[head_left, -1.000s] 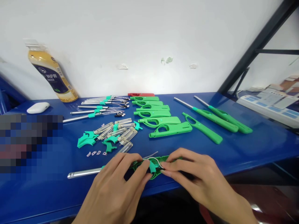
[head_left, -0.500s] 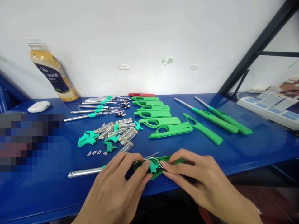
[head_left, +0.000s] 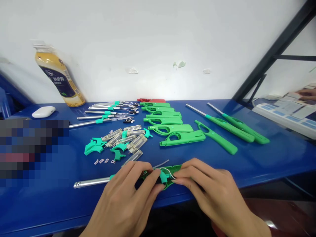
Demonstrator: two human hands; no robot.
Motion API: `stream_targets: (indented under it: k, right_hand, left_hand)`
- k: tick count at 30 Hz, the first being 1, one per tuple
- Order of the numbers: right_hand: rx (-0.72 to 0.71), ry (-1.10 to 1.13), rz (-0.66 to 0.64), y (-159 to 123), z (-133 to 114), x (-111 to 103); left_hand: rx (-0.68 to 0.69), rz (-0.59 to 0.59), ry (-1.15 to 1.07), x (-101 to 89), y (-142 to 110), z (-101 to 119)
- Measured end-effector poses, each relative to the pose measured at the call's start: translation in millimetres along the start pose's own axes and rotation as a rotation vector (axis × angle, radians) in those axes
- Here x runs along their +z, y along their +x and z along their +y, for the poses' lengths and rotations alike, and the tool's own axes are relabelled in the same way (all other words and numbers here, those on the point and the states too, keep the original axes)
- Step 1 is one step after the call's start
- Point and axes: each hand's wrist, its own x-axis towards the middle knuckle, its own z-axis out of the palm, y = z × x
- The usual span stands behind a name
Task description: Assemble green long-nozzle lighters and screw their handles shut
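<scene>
Near the front edge lies an open green half-shell [head_left: 176, 169] of a long-necked gas lighter, with a metal tube [head_left: 92, 182] sticking out to the left. My left hand [head_left: 124, 196] is closed around the shell, its fingertips against the teal trigger [head_left: 163, 177]. A white wire [head_left: 168, 170] loops over the trigger towards my right hand [head_left: 212, 186], whose thumb and fingers pinch at the wire's end over the shell. Those fingertips hide the end itself. A thin clear tube [head_left: 161, 164] pokes up behind the shell. Both hands cover much of the lighter.
Behind my hands are clear fuel tanks [head_left: 137, 143], loose teal triggers [head_left: 93, 147], small pale clips [head_left: 101, 161] and metal tubes with wires [head_left: 96, 123]. Green shells [head_left: 184, 137] and a red one [head_left: 151, 100] lie beyond. Two tubed lighters [head_left: 229, 130], a bottle [head_left: 59, 79] and white case [head_left: 43, 112] stand around.
The view has shifted slightly, moving everything a little to the right. My right fingertips have moved slightly right along the wire; my left hand keeps its hold on the lighter.
</scene>
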Motion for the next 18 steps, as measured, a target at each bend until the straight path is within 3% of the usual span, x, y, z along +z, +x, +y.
stream_targets:
  k: [12, 18]
  right_hand:
    - [-0.016, 0.107, 0.156, 7.7, -8.9, 2.6]
    - [0.090, 0.243, 0.180, 10.7, -12.5, 2.7]
  left_hand:
    - [0.021, -0.014, 0.047, -1.0, -0.6, 2.1]
    - [0.008, 0.008, 0.048, 0.2, -2.1, 2.2]
